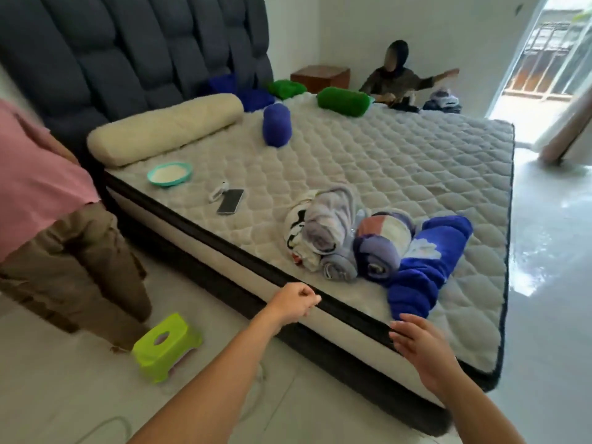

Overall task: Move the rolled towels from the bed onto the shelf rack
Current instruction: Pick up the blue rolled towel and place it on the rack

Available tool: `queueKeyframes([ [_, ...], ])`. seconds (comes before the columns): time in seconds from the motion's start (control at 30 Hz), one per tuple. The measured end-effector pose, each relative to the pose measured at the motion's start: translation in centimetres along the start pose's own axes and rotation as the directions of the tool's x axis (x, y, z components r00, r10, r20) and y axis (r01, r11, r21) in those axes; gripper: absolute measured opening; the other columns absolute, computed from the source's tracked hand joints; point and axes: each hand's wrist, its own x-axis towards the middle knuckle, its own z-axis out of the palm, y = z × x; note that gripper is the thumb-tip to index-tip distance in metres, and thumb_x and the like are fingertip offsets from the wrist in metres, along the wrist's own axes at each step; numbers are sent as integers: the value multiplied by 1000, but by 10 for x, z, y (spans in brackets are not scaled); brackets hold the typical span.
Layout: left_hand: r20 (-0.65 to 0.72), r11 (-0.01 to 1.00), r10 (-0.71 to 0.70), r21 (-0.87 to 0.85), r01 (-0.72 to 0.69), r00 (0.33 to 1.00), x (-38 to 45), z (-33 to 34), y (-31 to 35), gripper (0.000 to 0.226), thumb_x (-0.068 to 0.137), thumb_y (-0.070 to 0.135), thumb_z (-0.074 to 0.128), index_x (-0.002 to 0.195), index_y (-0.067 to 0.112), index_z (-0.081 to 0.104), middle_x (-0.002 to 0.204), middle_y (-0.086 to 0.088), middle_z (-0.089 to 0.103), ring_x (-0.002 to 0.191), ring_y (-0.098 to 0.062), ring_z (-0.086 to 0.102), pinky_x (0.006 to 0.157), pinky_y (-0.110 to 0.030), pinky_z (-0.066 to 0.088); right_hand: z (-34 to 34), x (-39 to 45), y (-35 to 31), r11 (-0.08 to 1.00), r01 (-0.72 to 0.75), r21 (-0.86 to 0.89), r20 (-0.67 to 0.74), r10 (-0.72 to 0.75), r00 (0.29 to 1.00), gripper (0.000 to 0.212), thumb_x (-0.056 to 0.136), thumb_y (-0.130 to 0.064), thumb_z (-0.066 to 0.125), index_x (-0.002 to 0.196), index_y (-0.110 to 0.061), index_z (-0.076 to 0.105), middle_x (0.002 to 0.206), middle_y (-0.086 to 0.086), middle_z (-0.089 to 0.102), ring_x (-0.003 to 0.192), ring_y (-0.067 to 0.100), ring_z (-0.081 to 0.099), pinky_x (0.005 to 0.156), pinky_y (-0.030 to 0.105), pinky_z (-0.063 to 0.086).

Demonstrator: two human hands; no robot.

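Observation:
Several rolled towels lie in a cluster near the front edge of the bed [400, 161]: a bright blue roll [426, 270], a purple patterned roll [381, 248], a pale striped roll [330, 219] and a small grey roll [339, 267]. Farther back lie a blue roll [276, 125], a green roll [344, 101] and another green roll [286, 88]. My left hand [296, 302] is a loose fist at the mattress edge, holding nothing. My right hand [423, 350] has its fingers apart just below the bright blue roll. No shelf rack is in view.
A cream bolster [163, 128], a teal bowl [169, 174], a phone [230, 201] and a small white device [217, 192] lie on the mattress. A green stool [166, 346] stands on the floor left. One person [48, 203] stands at left; another [397, 78] sits behind the bed.

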Motion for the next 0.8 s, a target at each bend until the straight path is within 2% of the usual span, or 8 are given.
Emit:
queueKeyframes([
  [0.1, 95, 997, 48, 49, -53, 994, 46, 25, 35, 12, 92, 25, 57, 88, 14, 58, 80, 0, 57, 69, -11, 57, 50, -16, 41, -13, 34, -19, 994, -13, 108, -23, 16, 1000, 15, 94, -4, 48, 104, -9, 58, 95, 15, 66, 79, 24, 61, 68, 31, 49],
  [0.2, 194, 982, 80, 151, -110, 978, 94, 48, 68, 11, 93, 22, 57, 85, 14, 56, 72, -1, 54, 61, -10, 51, 50, -18, 38, -24, 60, -20, 969, -67, 237, -86, 89, 992, 13, 95, -3, 49, 104, -7, 57, 93, 15, 65, 80, 25, 61, 72, 32, 49],
  [0.4, 369, 920, 124, 306, -246, 921, 199, 103, 126, 18, 87, 26, 60, 72, 17, 63, 72, -6, 62, 73, -21, 58, 72, -33, 49, -35, 108, 1, 931, -180, 319, -207, 253, 945, 24, 95, -16, 51, 118, -10, 54, 115, 17, 59, 108, 31, 59, 93, 41, 47],
  [0.47, 404, 905, 151, 310, -290, 902, 227, 118, 146, 12, 87, 23, 60, 80, 14, 65, 73, -5, 62, 77, -20, 58, 72, -30, 46, -37, 124, 6, 922, -214, 322, -253, 302, 919, 37, 93, -20, 56, 128, -9, 51, 116, 17, 58, 105, 30, 59, 92, 41, 48],
  [0.53, 435, 879, 171, 339, -337, 884, 249, 130, 163, 9, 86, 21, 61, 89, 13, 64, 82, -7, 64, 82, -21, 59, 78, -32, 49, -34, 136, 6, 911, -264, 318, -294, 359, 886, 46, 91, -24, 59, 134, -10, 47, 122, 17, 57, 108, 30, 59, 91, 41, 48],
  [0.63, 459, 810, 190, 426, -403, 868, 279, 146, 186, 24, 84, 21, 61, 104, 8, 66, 106, -12, 70, 100, -28, 64, 89, -32, 47, -29, 152, 4, 892, -302, 336, -309, 407, 859, 52, 90, -30, 61, 136, -12, 44, 133, 15, 53, 113, 30, 57, 95, 41, 47],
  [0.7, 464, 796, 192, 441, -414, 865, 295, 158, 197, 33, 85, 22, 62, 114, 5, 62, 116, -13, 67, 109, -30, 61, 92, -31, 45, -27, 164, 2, 904, -292, 313, -342, 394, 853, 55, 88, -32, 62, 136, -12, 42, 131, 11, 52, 110, 26, 54, 95, 39, 46],
  [0.8, 501, 763, 182, 471, -443, 846, 321, 182, 207, 53, 86, 29, 62, 131, 6, 49, 132, -14, 57, 119, -31, 54, 97, -34, 43, -27, 180, 1, 921, -275, 275, -389, 368, 845, 66, 86, -35, 64, 142, -14, 34, 142, 11, 44, 124, 28, 48, 94, 36, 44],
])
